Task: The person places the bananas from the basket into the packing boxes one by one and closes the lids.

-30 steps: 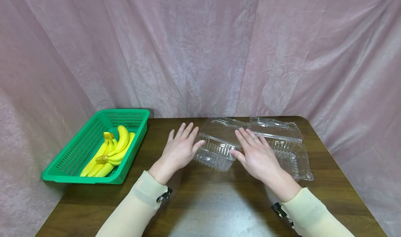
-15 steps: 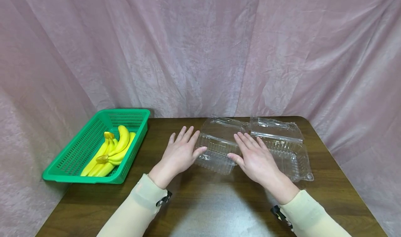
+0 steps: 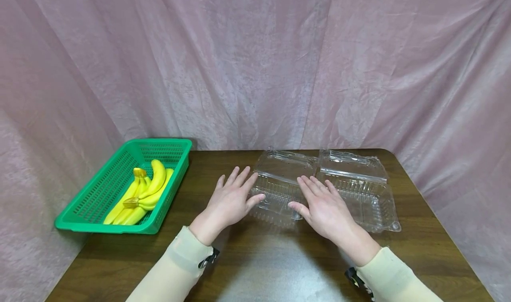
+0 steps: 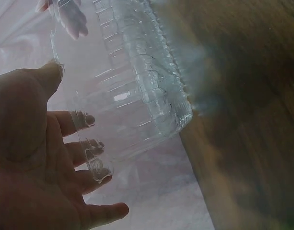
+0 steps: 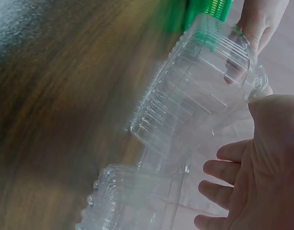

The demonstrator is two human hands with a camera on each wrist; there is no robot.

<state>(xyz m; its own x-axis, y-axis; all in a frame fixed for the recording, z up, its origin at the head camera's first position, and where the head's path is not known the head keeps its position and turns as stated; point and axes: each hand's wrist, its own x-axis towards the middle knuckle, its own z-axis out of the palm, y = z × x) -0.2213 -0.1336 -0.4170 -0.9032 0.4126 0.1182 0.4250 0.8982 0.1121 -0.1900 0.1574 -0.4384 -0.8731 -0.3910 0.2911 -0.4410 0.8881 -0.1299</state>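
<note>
Brown table point(image 3: 279, 271): 1 clear container point(image 3: 279, 200) between left hand's point(image 3: 226, 202) and right hand's point(image 3: 327, 209) fingers point(image 3: 309, 188).

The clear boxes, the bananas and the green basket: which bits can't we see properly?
Left clear box: head view, right side partly behind the right grip.
Right clear box: right wrist view, cut off by the bottom edge.
Green basket: right wrist view, cut off by the top edge and blurred.
Bananas: head view, overlapping, so the lower ones are partly hidden.
</note>
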